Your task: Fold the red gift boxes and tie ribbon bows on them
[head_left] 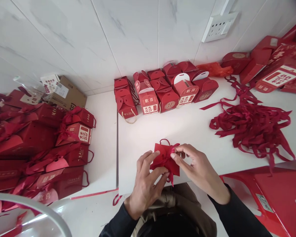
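Note:
A small red gift box (158,160) stands near the front edge of the white table, a dark red cord handle looping out behind it. Across its top lies a red ribbon (166,158), gathered in a bow or knot, with one tail hanging toward me. My left hand (146,181) curls round the box's left and near sides, fingertips on its top; whether it also grips ribbon is hard to see. Between thumb and index finger, my right hand (196,169) pinches the ribbon at the box's right side.
Several red boxes (169,98) stand in rows by the wall. Loose ribbons (251,126) are heaped at right, near more boxes (276,79). Ribboned boxes (72,154) and a cardboard carton (69,95) fill the left. A red stool (281,187) is at lower right.

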The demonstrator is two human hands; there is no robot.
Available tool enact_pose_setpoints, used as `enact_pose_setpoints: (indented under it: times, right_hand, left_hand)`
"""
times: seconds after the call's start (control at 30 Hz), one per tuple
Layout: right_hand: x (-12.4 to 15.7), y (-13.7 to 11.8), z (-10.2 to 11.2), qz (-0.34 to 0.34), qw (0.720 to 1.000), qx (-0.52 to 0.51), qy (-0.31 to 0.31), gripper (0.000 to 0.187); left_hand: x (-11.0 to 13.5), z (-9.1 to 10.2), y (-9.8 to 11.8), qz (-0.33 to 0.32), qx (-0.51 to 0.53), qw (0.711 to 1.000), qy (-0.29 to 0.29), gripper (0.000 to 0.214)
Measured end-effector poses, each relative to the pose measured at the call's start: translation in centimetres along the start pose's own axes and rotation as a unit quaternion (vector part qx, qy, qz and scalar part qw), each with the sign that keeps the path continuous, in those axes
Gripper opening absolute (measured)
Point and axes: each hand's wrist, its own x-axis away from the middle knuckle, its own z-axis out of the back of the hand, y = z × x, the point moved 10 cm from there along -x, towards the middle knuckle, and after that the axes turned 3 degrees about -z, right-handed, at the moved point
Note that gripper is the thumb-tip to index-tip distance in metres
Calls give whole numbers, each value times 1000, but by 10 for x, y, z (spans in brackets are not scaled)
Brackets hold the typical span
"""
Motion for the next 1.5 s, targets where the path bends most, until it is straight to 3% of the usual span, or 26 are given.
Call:
enact_pose_setpoints:
  times: [0.1,0.27,0.43,0.63,0.7,0.8,0.9,1.03,1.17,1.27,1.37,1.5]
  right_hand:
    - [-6,-1,1,0,1000,-3,8,22]
    - [-10,-4,-4,-12,1000,-11,-9,21]
    - [-14,-6,-3,-16,1000,-24,-5,22]
    - [-20,10,25,-54,994,-32,87,30]
    - [-21,13,29,-56,993,-48,90,31]
    - [-22,10,22,-33,996,-81,31,36]
    - [-22,2,13,-2,999,-33,-15,40]
    - [-22,-9,-1,60,996,16,-61,24]
    - [-23,-3,2,53,998,11,-27,21]
    - [-24,2,5,38,999,29,-12,22]
    - [-25,7,10,18,999,39,3,23]
    - [-24,15,14,-9,999,29,14,25]
  left_hand:
    - [-1,-1,0,15,1,1000,2,17]
    - [-5,-8,7,-3,-19,1000,-10,37]
    - [-9,-10,5,0,6,1000,14,19]
    - [4,-10,9,14,56,998,-30,19]
    - [9,-7,12,21,82,996,-38,19]
    - [12,1,4,71,113,991,-17,26]
    - [9,3,-8,129,108,986,16,30]
    - [0,-6,-9,110,80,990,20,27]
    - [-1,-6,-17,133,87,986,57,15]
    - [7,-6,-31,209,127,967,71,9]
    - [19,-9,-44,290,172,939,66,16]
    - [30,-10,-50,324,206,921,68,19]
